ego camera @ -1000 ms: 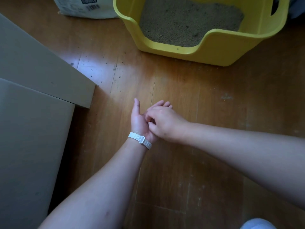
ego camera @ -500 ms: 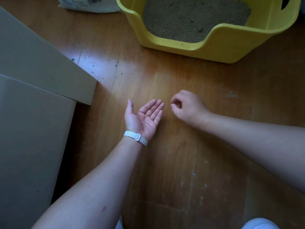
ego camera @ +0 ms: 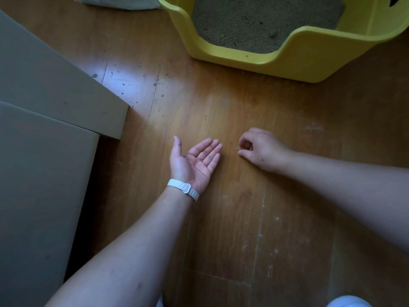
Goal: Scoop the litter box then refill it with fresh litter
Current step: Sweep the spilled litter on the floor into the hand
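A yellow litter box [ego camera: 298, 52] stands on the wooden floor at the top right, filled with grey-brown litter [ego camera: 261, 21]. My left hand [ego camera: 194, 161], with a white band on its wrist, lies palm up and open on the floor; a tiny grain or two rests on its fingers. My right hand [ego camera: 261, 149] is a little to its right, knuckles up, fingers curled with thumb and forefinger pinched over a few spilled litter grains [ego camera: 239, 148] on the floor. Whether a grain is held I cannot tell.
Two flat cardboard panels [ego camera: 44, 151] cover the left side of the floor. The bottom of a white litter bag [ego camera: 124, 3] shows at the top edge. Dark specks of litter [ego camera: 132, 85] dot the floor between the cardboard and the box.
One second ago my right hand rested on my left palm. It has since moved off to the right and down to the floor, while the left hand stays palm up.
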`<state>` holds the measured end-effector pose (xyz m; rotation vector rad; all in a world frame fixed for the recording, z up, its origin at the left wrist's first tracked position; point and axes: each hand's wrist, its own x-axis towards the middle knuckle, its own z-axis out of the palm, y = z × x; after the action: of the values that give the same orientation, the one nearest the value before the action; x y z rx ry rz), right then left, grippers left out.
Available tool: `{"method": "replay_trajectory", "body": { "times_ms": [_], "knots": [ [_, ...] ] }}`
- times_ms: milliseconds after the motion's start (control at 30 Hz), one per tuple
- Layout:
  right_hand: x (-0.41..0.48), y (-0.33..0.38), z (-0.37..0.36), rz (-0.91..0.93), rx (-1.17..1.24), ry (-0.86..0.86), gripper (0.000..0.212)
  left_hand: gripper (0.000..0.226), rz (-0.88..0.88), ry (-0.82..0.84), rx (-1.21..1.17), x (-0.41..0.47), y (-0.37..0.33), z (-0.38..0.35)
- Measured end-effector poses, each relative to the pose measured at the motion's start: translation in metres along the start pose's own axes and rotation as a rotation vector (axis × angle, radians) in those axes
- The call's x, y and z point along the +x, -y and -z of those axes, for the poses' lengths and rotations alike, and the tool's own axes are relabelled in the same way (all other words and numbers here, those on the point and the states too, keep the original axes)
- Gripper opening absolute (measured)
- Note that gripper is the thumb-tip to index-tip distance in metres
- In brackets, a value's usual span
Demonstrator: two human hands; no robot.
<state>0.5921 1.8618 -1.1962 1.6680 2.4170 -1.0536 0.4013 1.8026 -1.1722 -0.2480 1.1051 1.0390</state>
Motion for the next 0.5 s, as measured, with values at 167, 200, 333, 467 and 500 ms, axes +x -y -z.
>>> {"method": "replay_trajectory", "body": {
  "times_ms": [167, 200, 333, 467, 500],
  "knots": [
    [0.0054, 0.0031, -0.0049, -0.018, -0.02, -0.011, 0.013, 0.084, -0.036, -0.027, 0.018, 0.0036, 0.002, -0.0016],
    [0.0064, 0.004, -0.0058, -0.023, -0.023, -0.009, 0.013, 0.083, -0.04, -0.033, 0.019, 0.0042, 0.0022, -0.0026],
    [0.0071, 0.0059, -0.0067, -0.033, -0.023, -0.017, 0.014, 0.083, -0.045, -0.036, 0.02, 0.0054, 0.0014, -0.0063],
    [0.0052, 0.0093, -0.0071, -0.035, -0.044, -0.018, 0.016, 0.083, -0.043, -0.029, 0.018, 0.0052, 0.0002, -0.0089],
    [0.005, 0.0101, -0.0071, -0.04, -0.047, -0.018, 0.016, 0.083, -0.042, -0.028, 0.017, 0.0049, 0.0, -0.0093]
  ]
}}
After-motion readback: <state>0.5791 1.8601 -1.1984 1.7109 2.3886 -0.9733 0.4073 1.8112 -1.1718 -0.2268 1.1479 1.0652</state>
